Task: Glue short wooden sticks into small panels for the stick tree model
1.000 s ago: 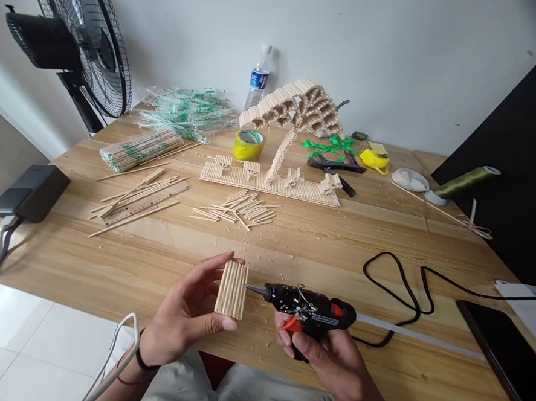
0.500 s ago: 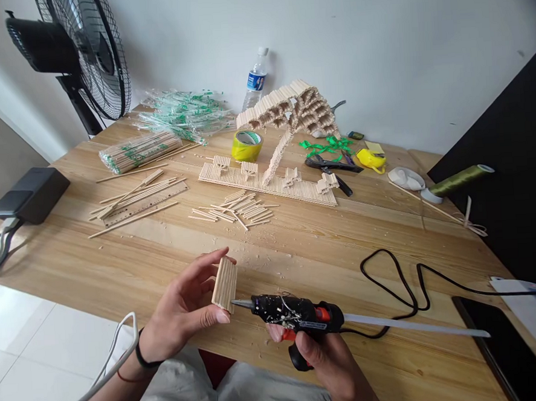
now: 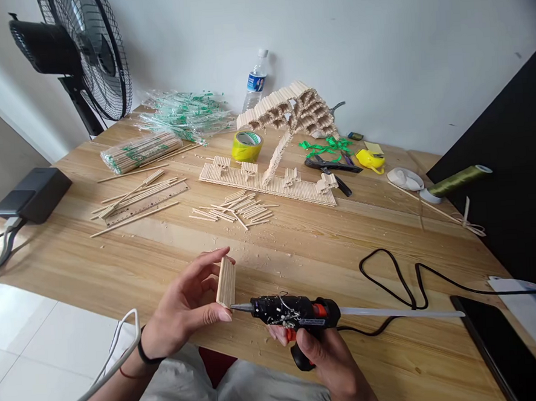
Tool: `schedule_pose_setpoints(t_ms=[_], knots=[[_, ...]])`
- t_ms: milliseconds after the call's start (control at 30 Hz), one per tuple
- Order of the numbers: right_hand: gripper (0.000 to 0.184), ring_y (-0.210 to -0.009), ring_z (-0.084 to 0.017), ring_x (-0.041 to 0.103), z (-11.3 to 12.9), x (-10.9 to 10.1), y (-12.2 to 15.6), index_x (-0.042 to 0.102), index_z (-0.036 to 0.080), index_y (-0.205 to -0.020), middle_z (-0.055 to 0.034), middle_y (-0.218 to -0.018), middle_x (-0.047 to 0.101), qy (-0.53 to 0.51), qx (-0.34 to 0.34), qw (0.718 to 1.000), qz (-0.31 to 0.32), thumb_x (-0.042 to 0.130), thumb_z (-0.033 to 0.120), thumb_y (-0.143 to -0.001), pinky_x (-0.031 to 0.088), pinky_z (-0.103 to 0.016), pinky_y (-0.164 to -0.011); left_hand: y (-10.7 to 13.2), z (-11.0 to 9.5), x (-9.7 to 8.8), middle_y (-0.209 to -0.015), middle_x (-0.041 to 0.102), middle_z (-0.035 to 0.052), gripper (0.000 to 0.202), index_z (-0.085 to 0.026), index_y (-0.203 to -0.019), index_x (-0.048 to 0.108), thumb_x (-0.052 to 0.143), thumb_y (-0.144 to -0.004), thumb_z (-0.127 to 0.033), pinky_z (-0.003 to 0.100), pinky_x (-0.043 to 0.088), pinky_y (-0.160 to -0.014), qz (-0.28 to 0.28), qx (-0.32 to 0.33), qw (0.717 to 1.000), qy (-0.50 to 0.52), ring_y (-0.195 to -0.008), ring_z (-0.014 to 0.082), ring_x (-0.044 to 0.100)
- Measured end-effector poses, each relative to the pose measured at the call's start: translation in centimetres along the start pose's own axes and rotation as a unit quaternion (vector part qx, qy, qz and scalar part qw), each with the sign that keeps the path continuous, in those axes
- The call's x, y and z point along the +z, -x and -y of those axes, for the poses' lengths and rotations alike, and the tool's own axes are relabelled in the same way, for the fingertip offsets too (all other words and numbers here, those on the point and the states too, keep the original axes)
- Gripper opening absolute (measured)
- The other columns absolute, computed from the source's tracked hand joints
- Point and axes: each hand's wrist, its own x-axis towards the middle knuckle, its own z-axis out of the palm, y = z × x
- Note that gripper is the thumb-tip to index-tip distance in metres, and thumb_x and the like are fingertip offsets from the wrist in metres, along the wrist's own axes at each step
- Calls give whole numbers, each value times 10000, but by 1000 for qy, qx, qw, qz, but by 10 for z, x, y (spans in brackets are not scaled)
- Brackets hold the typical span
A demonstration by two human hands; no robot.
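My left hand [image 3: 190, 308] pinches a small panel of wooden sticks [image 3: 227, 281] by its two ends, thumb below and fingertips above. The panel is tilted on edge. In my right hand [image 3: 325, 354] is a black hot glue gun [image 3: 284, 311] with an orange trigger, my fingers wrapped round its handle. The nozzle tip meets the lower right edge of the panel. A long translucent glue stick [image 3: 402, 314] sticks out of the gun's back. Beyond my hands lie short cut sticks [image 3: 241, 209] in a loose pile.
Behind the pile stands a stick-built model [image 3: 276, 185] with a raised canopy. A yellow tape roll [image 3: 247, 146], bagged sticks [image 3: 140, 152], a ruler [image 3: 145, 203] and a water bottle [image 3: 256, 80] are around it. The gun's black cord [image 3: 418, 288] loops at right near a phone [image 3: 504, 343].
The panel has turned more edge-on in my left hand. The glue gun has shifted slightly left, its nozzle staying at the panel's lower edge.
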Motion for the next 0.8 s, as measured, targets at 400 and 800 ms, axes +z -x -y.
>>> schedule_pose_setpoints(t_ms=[400,800], knots=[[478,-780,-243,542,1,1,1,656,205,-829,-54,-760,587,9,10,1000,-22,745,673,-882,482,-413,-767,0,-2,1,-1329,719,92,712,-376,-1417,705,955,-762,-256,303,585,-931,-4,-2,1000,8,-1095,243,698],[464,-762,-222,494,2,1,-3,642,205,-823,-34,-757,542,12,-12,1000,-10,707,652,-925,433,-397,-750,0,-2,1,-1364,697,82,729,-389,-1422,698,959,-756,-251,297,596,-969,-7,3,1000,5,-1142,246,693]])
